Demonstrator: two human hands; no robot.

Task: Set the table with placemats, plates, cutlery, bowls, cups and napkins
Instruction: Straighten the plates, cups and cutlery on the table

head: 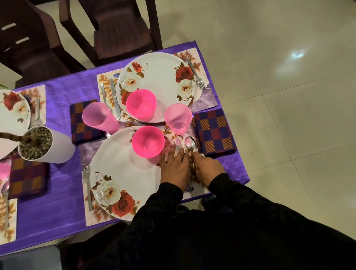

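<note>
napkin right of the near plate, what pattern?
The napkin is a checkerboard of dark purple-blue and orange-striped squares, seen in the head view.

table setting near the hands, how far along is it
Mostly done: the near plate sits on its placemat with a pink bowl, fork, pink cup and checked napkin. In hand: left hand and right hand are on the spoon and cutlery beside the plate. Left: squaring that cutlery.
</note>
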